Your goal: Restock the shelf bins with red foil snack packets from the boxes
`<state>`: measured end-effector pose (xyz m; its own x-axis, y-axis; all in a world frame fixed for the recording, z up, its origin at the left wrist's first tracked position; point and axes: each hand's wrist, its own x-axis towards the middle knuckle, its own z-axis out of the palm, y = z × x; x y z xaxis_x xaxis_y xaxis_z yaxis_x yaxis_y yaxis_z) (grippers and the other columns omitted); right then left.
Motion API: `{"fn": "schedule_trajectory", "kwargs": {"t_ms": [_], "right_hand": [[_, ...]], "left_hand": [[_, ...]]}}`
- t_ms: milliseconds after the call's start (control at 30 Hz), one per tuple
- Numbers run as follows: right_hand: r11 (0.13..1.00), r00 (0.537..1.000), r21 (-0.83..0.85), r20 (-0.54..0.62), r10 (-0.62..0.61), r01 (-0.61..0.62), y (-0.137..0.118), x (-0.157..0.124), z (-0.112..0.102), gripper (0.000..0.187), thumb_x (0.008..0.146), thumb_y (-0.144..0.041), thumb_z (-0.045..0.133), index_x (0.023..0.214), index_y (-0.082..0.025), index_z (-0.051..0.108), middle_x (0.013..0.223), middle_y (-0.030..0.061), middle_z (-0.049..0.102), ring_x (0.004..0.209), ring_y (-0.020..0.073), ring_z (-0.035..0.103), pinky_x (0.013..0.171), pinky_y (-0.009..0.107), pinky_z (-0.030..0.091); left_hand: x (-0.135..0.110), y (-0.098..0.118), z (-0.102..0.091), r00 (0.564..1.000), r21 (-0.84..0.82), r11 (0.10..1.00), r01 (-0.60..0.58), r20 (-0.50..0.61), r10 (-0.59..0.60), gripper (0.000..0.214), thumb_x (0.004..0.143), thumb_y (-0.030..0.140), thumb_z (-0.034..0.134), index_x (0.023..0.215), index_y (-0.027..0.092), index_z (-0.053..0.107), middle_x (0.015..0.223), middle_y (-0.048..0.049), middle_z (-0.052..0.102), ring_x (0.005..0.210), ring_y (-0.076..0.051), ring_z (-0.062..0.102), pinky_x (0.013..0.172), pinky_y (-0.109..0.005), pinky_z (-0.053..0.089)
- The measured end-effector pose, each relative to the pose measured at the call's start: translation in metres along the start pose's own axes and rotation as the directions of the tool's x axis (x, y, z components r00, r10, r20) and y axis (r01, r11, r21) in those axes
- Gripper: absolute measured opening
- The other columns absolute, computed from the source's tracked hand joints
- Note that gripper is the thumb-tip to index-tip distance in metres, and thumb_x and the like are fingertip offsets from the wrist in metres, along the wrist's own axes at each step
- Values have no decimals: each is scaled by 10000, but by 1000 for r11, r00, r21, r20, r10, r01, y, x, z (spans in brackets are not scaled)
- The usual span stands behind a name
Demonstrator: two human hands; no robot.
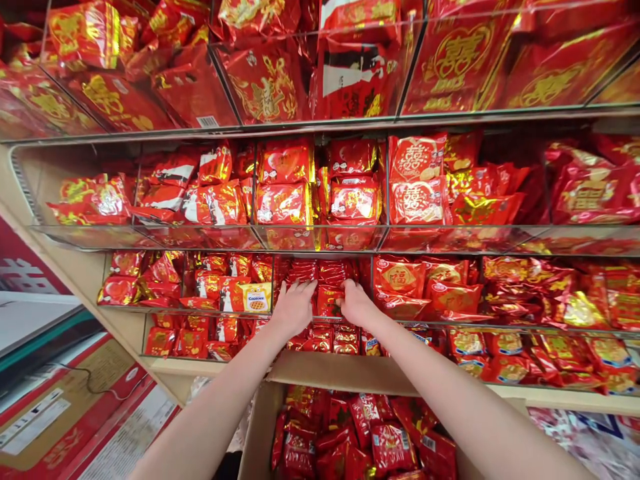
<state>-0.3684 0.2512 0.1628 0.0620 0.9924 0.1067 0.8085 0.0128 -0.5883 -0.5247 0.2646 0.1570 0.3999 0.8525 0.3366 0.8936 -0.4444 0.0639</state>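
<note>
Both my hands reach into a middle compartment of a lower shelf, which holds rows of small red packets [300,271]. My left hand [294,309] lies over the left part of the compartment, its fingers stretched out against the packets. On the right side, my right hand [359,305] has its fingers curled at the right edge of a red snack packet [329,301] that stands between the two hands. Below my forearms is an open cardboard box [325,372] with many red packets [393,445] in it.
Clear plastic shelf fronts [320,239] and dividers run above my hands. Neighbouring compartments hold red-and-gold packets [400,277] and one yellow cookie packet [257,297]. Printed cartons [65,400] stand at the lower left. A plastic bag [583,437] lies lower right.
</note>
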Motion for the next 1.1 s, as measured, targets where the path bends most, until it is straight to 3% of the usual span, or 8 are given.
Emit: {"fn": "schedule_trajectory", "kwargs": {"t_ms": [167, 267, 367, 533, 700, 933, 1000, 1100], "right_hand": [[999, 999, 32, 46, -13, 11, -1, -1, 0, 597, 702, -226, 614, 1230, -116, 358, 1242, 204, 380, 1082, 267, 485, 838, 357, 402], [999, 998, 38, 60, 25, -28, -3, 0, 1, 642, 669, -227, 648, 1230, -94, 365, 1248, 228, 367, 1078, 298, 488, 831, 381, 411], [998, 998, 49, 47, 32, -35, 0, 1, 0, 707, 654, -193, 655, 1271, -99, 324, 1259, 214, 368, 1100, 291, 473, 843, 370, 413], [997, 998, 42, -15, -57, 58, 7, -3, 3, 575, 713, -23, 473, 1271, -113, 368, 1352, 176, 288, 1229, 250, 337, 969, 348, 315], [944, 947, -138, -78, -311, 298, 8, -8, 10, 396, 774, -184, 527, 1164, -116, 510, 1323, 133, 374, 1271, 296, 191, 1014, 443, 204], [925, 931, -191, -101, -351, 328, 1, -6, -7, 156, 701, -210, 642, 850, -192, 601, 947, 49, 617, 995, 255, 416, 821, 389, 349], [958, 952, -90, -119, -283, 273, -5, -9, -16, 181, 712, -227, 628, 876, -181, 567, 843, 40, 618, 887, 224, 478, 772, 350, 381], [964, 954, 119, -218, -207, 236, -11, -13, -23, 335, 762, -190, 529, 1085, -161, 443, 981, 62, 585, 886, 199, 529, 779, 332, 399]], "left_hand": [[4, 0, -3, 999, -10, 1000, -3, 34, 3, 460, 824, 186, 305, 1275, 187, 397, 1314, -72, 456, 1207, -229, 395, 1009, -461, 282], [5, 2, -3, 1000, -23, 1000, -8, 12, 9, 449, 875, 330, 261, 1320, 291, 300, 1360, -35, 398, 1242, -247, 344, 1003, -534, 240], [8, 1, 0, 999, -36, 999, -30, -15, 29, 410, 871, 406, 287, 1270, 363, 371, 1348, -10, 416, 1254, -266, 322, 1003, -559, 208], [9, -6, 7, 998, -80, 996, -27, -63, 21, 352, 853, 395, 354, 1162, 349, 516, 1294, 5, 481, 1246, -242, 334, 1016, -467, 264], [6, -3, 9, 995, -53, 997, -48, -91, 43, 357, 851, 381, 354, 1159, 324, 526, 1274, 0, 500, 1243, -248, 332, 1025, -471, 248], [4, 1, 6, 997, -82, 996, -39, -70, 34, 391, 864, 273, 263, 1108, 226, 564, 1248, 8, 523, 1248, -232, 321, 1045, -461, 233], [3, 0, 6, 995, -120, 992, -26, -101, 14, 399, 864, 245, 248, 1106, 213, 563, 1231, 11, 538, 1244, -220, 330, 1051, -443, 235], [3, -1, 6, 978, -172, 985, 19, -200, -54, 410, 876, 258, 232, 1178, 182, 499, 1213, -20, 548, 1229, -208, 360, 1045, -403, 264]]}}
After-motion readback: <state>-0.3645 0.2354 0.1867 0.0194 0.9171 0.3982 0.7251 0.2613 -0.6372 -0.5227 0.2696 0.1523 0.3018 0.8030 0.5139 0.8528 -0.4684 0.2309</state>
